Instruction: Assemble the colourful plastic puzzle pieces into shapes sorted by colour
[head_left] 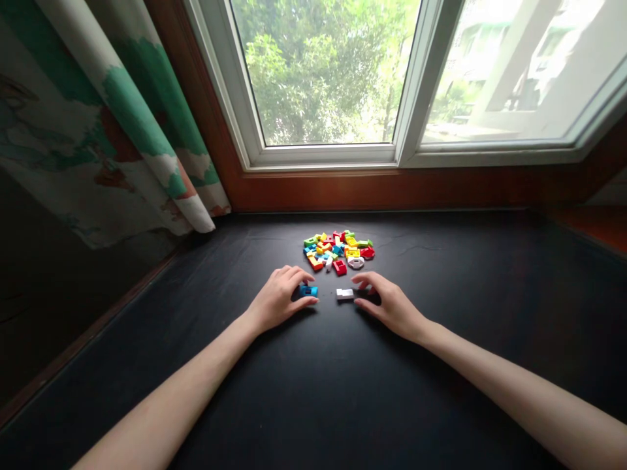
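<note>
On the black surface lies a small blue plastic piece (309, 291) with a dark opening in it. The thumb and fingers of my left hand (284, 294) are apart around it, and whether they touch it I cannot tell. A short white piece (345, 294) lies to its right, with a gap between the two. My right hand (386, 301) is just right of the white piece, its thumb and fingers spread apart with nothing between them. Just beyond both hands is a loose pile of colourful plastic pieces (337, 250) in red, yellow, green, blue, orange and white.
The black tabletop (313, 398) reaches back to a wooden window ledge (392, 189). Above it stands a white-framed window (323, 156) with trees outside. A patterned curtain (161, 156) hangs at the left and touches the surface near the back corner.
</note>
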A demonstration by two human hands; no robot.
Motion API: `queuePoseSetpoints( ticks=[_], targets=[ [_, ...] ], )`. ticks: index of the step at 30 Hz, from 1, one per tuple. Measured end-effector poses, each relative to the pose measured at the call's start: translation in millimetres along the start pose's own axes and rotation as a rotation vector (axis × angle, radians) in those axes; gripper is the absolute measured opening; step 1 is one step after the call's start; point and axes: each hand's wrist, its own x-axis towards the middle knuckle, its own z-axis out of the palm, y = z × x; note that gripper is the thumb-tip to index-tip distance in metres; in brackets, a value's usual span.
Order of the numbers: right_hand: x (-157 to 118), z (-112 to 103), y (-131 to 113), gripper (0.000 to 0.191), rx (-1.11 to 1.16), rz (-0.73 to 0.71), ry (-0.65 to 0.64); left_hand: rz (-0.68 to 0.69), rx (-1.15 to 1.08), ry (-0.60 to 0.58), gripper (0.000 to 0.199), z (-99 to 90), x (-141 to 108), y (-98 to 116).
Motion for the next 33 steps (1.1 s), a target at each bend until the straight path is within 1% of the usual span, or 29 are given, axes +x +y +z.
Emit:
queuePoseSetpoints(
  ticks=[5, 10, 13, 15, 18, 19, 22, 24, 28, 33],
  targets=[
    [-7.8, -9.7, 4.1, 0.021, 0.03, 0.047, 0.008, -0.023, -0.03, 0.041, 0.02, 0.5, 0.0, 0.0],
    [-5.9, -11.2, 1.4, 0.013, 0.048, 0.07, 0.029, -0.107, -0.051, 0.1, 0.019, 4.0, 1.1, -3.4],
    [-4.5, -12.8, 2.8, 0.012, 0.066, 0.11, 0.064, -0.138, -0.049, 0.144, 0.018, 4.7, 9.8, -5.8],
    [-3.8, -14.0, 4.5, 0.013, 0.075, 0.125, 0.08, -0.104, -0.008, 0.157, 0.019, 3.5, 22.2, -6.6],
    [-3.2, -15.3, 5.8, 0.014, 0.093, 0.138, 0.095, -0.031, 0.138, 0.115, 0.02, 1.3, 49.8, -6.7],
    [-3.0, -15.6, 5.7, 0.014, 0.099, 0.14, 0.098, -0.019, 0.19, 0.077, 0.021, 1.0, 60.3, -6.6],
    [-2.5, -16.4, 4.5, 0.014, 0.108, 0.144, 0.104, 0.015, 0.229, 0.004, 0.02, 2.7, 89.5, -5.9],
    [-2.2, -16.8, 3.7, 0.014, 0.109, 0.146, 0.105, 0.037, 0.239, -0.054, 0.017, 4.7, 104.0, -5.0],
    [-1.9, -17.5, 3.2, 0.014, 0.112, 0.144, 0.105, 0.031, 0.269, -0.148, 0.012, 4.8, 119.5, -1.9],
    [-2.2, -17.5, 3.2, 0.014, 0.119, 0.136, 0.102, 0.017, 0.316, -0.229, 0.009, -1.9, 126.8, 6.6]
  ],
)
